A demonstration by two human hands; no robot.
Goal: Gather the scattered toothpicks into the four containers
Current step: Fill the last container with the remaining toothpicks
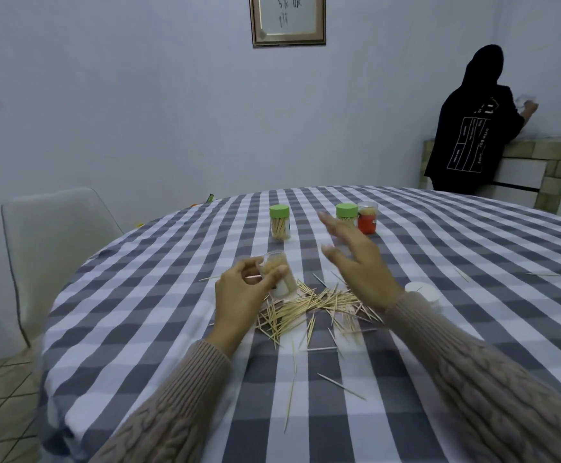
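Pale wooden toothpicks (pixel 309 307) lie heaped on the checked tablecloth (pixel 439 248), strays scattered toward the near edge. The left hand (pixel 242 292) grips a clear, tilted container (pixel 277 274) of toothpicks just above the heap. The right hand (pixel 355 259) hovers with fingers spread, holding nothing. Two green-lidded jars (pixel 279 222) and a red container (pixel 368 218) stand beyond.
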